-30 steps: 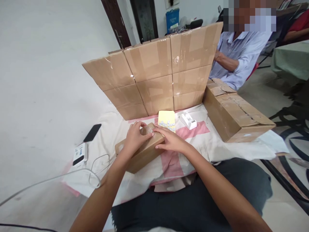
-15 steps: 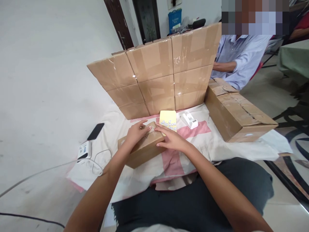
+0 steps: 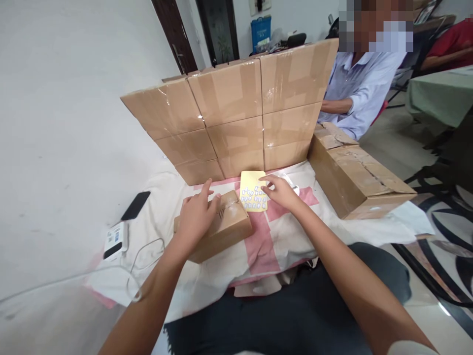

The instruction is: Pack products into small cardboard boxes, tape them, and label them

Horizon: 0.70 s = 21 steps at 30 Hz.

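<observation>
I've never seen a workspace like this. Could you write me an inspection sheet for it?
Surface: creased white-and-pink cloth.
Job's things: small brown cardboard box; yellow rectangular sheet with small pale stickers.
Clutter: flat black phone-like slab, white box-shaped device with dark strip, white plastic device partly behind the right hand.
Grippers: bare hands; left hand at the small box, right hand at the sheet's right edge, contact unclear.
Cables: pale cable looping at the left.
Surroundings: upright taped brown cardboard panel, long brown cardboard box, person in light-blue shirt.
</observation>
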Each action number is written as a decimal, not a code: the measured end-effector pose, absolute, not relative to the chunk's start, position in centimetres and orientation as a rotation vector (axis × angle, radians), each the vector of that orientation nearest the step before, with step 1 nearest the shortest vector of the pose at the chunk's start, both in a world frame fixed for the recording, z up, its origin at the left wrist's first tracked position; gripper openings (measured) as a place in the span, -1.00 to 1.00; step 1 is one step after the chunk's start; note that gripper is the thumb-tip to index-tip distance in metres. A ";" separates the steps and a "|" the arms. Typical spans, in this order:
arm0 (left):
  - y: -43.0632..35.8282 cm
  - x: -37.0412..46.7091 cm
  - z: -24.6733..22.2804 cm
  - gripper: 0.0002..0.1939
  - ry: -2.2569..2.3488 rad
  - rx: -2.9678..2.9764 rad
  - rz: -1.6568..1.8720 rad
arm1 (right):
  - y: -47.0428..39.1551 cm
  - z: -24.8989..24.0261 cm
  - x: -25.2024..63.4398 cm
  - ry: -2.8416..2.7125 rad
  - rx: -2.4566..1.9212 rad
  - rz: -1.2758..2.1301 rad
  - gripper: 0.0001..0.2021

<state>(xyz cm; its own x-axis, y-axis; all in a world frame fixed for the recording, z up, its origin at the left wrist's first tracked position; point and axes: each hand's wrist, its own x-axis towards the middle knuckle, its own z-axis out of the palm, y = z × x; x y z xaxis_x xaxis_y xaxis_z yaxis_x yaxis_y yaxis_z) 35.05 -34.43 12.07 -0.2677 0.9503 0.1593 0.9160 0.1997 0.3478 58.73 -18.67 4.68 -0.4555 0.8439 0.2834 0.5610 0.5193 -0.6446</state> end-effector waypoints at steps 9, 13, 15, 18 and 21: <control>-41.8 31.4 7.3 -0.20 2.272 2.355 0.186 | -13.8 1.1 56.6 -2.526 -1.260 0.554 -0.67; -43.8 29.2 7.4 -0.17 2.236 2.462 0.202 | -13.4 0.5 55.7 -2.611 -1.304 0.513 -0.66; -44.3 28.8 7.6 -0.15 2.242 2.461 0.206 | -13.3 0.6 55.6 -2.646 -1.315 0.497 -0.64; -44.4 28.7 7.7 -0.14 2.246 2.466 0.208 | -13.6 1.1 55.5 -2.705 -1.301 0.475 -0.70; -44.2 29.0 7.7 -0.16 2.256 2.473 0.203 | -14.5 1.3 55.0 -2.745 -1.312 0.417 -0.69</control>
